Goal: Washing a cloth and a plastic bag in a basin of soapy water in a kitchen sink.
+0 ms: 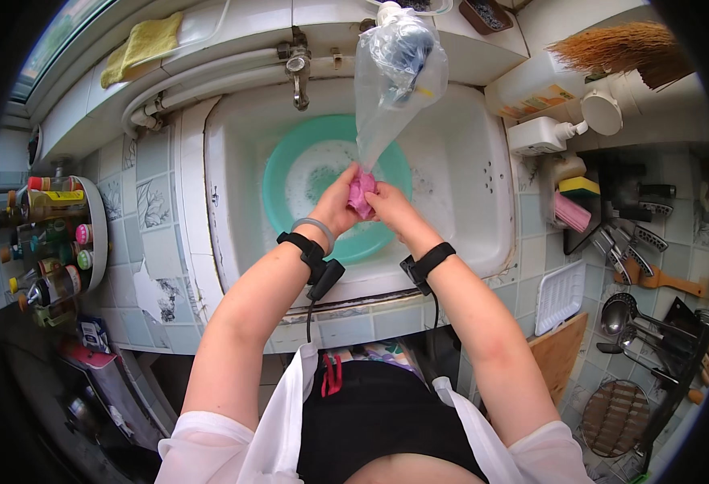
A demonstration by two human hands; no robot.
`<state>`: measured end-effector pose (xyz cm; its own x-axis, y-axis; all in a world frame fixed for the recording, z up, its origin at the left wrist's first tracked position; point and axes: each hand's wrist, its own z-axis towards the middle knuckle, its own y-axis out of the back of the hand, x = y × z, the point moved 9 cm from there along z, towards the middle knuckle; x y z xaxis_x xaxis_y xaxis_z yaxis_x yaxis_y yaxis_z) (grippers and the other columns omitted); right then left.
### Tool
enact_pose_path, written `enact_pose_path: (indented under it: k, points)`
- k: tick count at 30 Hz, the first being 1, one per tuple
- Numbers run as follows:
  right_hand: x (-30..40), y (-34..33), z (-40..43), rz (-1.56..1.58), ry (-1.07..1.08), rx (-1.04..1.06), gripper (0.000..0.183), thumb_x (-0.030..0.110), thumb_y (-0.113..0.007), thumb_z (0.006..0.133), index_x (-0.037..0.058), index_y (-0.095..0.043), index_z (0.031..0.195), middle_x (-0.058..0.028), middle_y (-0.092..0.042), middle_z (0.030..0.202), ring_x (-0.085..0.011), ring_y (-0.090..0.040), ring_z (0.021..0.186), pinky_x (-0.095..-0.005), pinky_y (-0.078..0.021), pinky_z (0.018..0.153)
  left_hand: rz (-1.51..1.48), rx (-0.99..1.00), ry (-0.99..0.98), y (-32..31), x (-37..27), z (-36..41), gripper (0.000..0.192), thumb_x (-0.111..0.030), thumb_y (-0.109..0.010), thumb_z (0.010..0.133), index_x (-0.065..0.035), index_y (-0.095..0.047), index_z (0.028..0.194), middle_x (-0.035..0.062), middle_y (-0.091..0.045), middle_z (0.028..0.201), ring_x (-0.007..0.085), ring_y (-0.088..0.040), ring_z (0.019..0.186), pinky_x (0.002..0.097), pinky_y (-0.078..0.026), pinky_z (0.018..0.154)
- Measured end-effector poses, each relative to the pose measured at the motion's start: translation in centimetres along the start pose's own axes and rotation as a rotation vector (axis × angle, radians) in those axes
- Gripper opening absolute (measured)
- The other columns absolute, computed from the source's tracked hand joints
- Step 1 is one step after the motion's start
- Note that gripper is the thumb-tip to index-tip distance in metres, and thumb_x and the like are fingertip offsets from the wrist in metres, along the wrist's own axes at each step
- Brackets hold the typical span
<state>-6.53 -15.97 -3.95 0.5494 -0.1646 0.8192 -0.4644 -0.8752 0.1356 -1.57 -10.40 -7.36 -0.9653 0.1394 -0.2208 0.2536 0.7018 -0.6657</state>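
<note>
A crumpled pink cloth (pixel 361 192) is bunched between my two hands over a green plastic basin (pixel 277 172). My left hand (pixel 337 204) wraps it from the left. On its other side, my right hand (pixel 392 209) pinches the cloth between thumb and fingers. Sudsy water (pixel 315 160) with white foam fills the basin, which stands in a white sink (pixel 463 175). Just beyond my hands hangs a clear plastic bag (pixel 384 121) with a dark bundle inside. Its narrow lower tip reaches down to the cloth; whether they touch, I cannot tell.
A metal tap (pixel 298 72) projects over the sink's back edge. To the right are a white pump bottle (pixel 539 135), a yellow-green sponge (pixel 579 186) and hanging utensils (pixel 626 254). Several bottles (pixel 58 233) stand in a rack at left. A yellow cloth (pixel 142 48) lies on the ledge.
</note>
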Motion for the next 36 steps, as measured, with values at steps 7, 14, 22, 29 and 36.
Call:
enact_pose_path:
  k: [7, 14, 22, 29, 36]
  points:
    - [4.5, 6.0, -4.2, -0.282, 0.221, -0.539, 0.023, 0.012, -0.054, 0.086, -0.0007, -0.057, 0.104, -0.0118, -0.059, 0.092, -0.0224, -0.058, 0.08, -0.0335, -0.0474, 0.071, -0.139, -0.021, -0.026, 1.0, 1.4, 3.8, 0.021, -0.014, -0.055, 0.09, -0.0027, -0.047, 0.106, 0.0136, -0.057, 0.092, 0.0275, -0.059, 0.089, 0.041, -0.051, 0.082]
    - [22.9, 5.6, -13.1, -0.298, 0.826, -0.727, 0.025, 0.008, -0.05, 0.089, -0.0007, -0.055, 0.112, -0.0104, -0.052, 0.096, -0.02, -0.053, 0.086, -0.03, -0.046, 0.073, -0.15, 0.063, -0.074, 0.6, 0.4, 4.8, 0.014, -0.012, -0.053, 0.091, -0.0051, -0.049, 0.102, 0.0077, -0.056, 0.087, 0.0217, -0.058, 0.08, 0.0393, -0.051, 0.078]
    - [25.7, 3.9, -13.2, -0.453, 0.935, -0.638, 0.027, 0.007, -0.05, 0.09, -0.0015, -0.054, 0.115, -0.0104, -0.052, 0.095, -0.0207, -0.052, 0.086, -0.0297, -0.0451, 0.073, -0.084, -0.104, -0.029, 4.4, 0.1, 3.5, 0.014, -0.006, -0.053, 0.089, -0.0029, -0.048, 0.102, 0.0103, -0.056, 0.089, 0.0234, -0.059, 0.08, 0.038, -0.052, 0.075]
    - [14.5, 3.0, -11.1, -0.379, 0.609, -0.474, 0.027, 0.016, -0.058, 0.087, 0.0024, -0.056, 0.11, -0.0119, -0.053, 0.097, -0.0177, -0.053, 0.07, -0.0297, -0.0461, 0.07, -0.097, -0.103, -0.13, 2.6, -2.2, -3.9, 0.016, -0.013, -0.052, 0.092, -0.001, -0.048, 0.101, 0.0114, -0.056, 0.089, 0.0231, -0.058, 0.078, 0.0369, -0.052, 0.073]
    - [8.5, -5.3, -10.4, -0.394, 0.398, -0.303, 0.03, 0.014, -0.062, 0.081, 0.002, -0.052, 0.106, -0.0139, -0.051, 0.103, -0.0256, -0.057, 0.08, -0.0342, -0.049, 0.075, -0.188, 0.058, -0.057, 1.4, -0.8, -9.4, 0.023, -0.025, -0.046, 0.096, -0.0037, -0.052, 0.096, 0.0073, -0.057, 0.087, 0.0179, -0.057, 0.078, 0.0335, -0.051, 0.07]
